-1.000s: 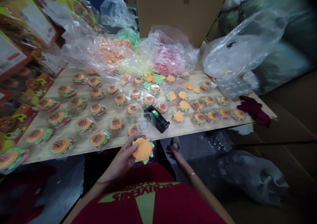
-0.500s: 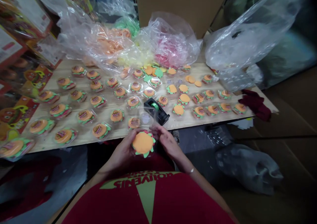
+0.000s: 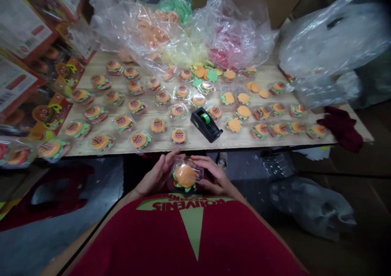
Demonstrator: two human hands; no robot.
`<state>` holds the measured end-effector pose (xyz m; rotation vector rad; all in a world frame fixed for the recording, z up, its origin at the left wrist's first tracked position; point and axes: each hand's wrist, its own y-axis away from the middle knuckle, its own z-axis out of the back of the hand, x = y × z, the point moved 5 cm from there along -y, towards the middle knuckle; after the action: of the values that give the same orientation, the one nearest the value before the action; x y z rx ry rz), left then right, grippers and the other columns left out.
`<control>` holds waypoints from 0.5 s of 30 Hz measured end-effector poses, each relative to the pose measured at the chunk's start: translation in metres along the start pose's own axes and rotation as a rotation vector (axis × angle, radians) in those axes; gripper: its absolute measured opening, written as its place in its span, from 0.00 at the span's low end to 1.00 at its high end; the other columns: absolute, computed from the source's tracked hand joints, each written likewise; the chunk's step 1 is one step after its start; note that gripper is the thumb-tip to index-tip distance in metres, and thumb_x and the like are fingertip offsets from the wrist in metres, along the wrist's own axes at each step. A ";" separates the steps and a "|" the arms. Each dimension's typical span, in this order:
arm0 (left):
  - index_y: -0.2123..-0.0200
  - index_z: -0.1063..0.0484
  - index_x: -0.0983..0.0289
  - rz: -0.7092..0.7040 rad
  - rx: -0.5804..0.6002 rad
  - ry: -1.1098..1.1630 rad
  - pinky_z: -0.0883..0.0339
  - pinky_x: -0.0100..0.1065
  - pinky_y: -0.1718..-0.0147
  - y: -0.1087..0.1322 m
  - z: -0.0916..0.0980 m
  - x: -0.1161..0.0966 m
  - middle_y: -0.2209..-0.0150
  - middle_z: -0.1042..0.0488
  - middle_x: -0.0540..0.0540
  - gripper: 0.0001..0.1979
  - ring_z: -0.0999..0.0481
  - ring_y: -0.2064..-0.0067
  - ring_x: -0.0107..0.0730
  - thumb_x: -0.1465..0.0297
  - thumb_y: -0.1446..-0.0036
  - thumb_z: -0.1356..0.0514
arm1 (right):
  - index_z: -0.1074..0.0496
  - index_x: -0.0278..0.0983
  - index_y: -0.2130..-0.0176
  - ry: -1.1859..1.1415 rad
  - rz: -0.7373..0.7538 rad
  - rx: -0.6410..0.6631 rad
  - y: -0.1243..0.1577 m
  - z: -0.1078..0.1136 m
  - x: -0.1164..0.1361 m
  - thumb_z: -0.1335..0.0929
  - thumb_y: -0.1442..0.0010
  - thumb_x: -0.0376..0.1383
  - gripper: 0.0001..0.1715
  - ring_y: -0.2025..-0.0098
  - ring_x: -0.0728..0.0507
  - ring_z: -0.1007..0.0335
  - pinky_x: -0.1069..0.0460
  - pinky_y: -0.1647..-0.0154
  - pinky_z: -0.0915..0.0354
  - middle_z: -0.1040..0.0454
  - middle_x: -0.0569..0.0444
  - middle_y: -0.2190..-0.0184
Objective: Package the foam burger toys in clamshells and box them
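Both my hands hold one foam burger toy (image 3: 185, 176), orange on top with a green frilled edge, inside a clear plastic case. My left hand (image 3: 157, 176) cups its left side and my right hand (image 3: 211, 177) grips its right side, fingers curled round the case. They are close to my red shirt, just below the front edge of the wooden table (image 3: 214, 142). Several packed burger toys (image 3: 139, 139) lie in rows on the table.
A black tape dispenser (image 3: 206, 124) with green tape stands near the table's front edge. Clear plastic bags (image 3: 171, 36) of orange, green, yellow and red foam pieces lie at the back. Printed cartons (image 3: 27, 44) stack at the left; a dark red cloth (image 3: 340, 125) lies at the right.
My right hand came up from below the table and joined the left on the burger toy. A clear case now covers the toy, and both hands have drawn back toward my body.
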<state>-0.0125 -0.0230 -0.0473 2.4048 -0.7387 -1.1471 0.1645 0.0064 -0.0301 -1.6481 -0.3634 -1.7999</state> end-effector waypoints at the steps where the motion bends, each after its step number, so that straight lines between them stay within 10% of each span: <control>1: 0.45 0.30 0.58 -0.055 0.043 -0.040 0.36 0.44 0.46 0.005 0.001 -0.005 0.38 0.36 0.58 0.31 0.35 0.40 0.50 0.51 0.51 0.36 | 0.39 0.44 0.39 -0.002 0.002 0.017 0.001 -0.001 0.000 0.33 0.38 0.47 0.30 0.37 0.38 0.43 0.41 0.38 0.44 0.38 0.46 0.39; 5: 0.48 0.26 0.59 -0.201 0.172 -0.394 0.43 0.44 0.41 0.019 0.010 -0.019 0.34 0.44 0.59 0.28 0.44 0.34 0.52 0.68 0.56 0.30 | 0.40 0.45 0.38 -0.063 -0.037 0.070 0.005 -0.004 -0.007 0.31 0.40 0.48 0.34 0.36 0.38 0.46 0.40 0.37 0.47 0.41 0.45 0.38; 15: 0.64 0.20 0.61 -0.608 -0.021 -0.771 0.32 0.36 0.56 -0.001 0.025 -0.023 0.62 0.23 0.59 0.06 0.24 0.58 0.38 0.69 0.46 0.36 | 0.34 0.39 0.41 -0.095 -0.157 -0.063 0.007 -0.017 -0.039 0.39 0.35 0.54 0.31 0.41 0.38 0.37 0.43 0.40 0.41 0.31 0.44 0.44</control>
<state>-0.0440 -0.0106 -0.0491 2.1875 -0.1523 -2.3665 0.1556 0.0018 -0.0720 -1.7965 -0.4951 -1.8677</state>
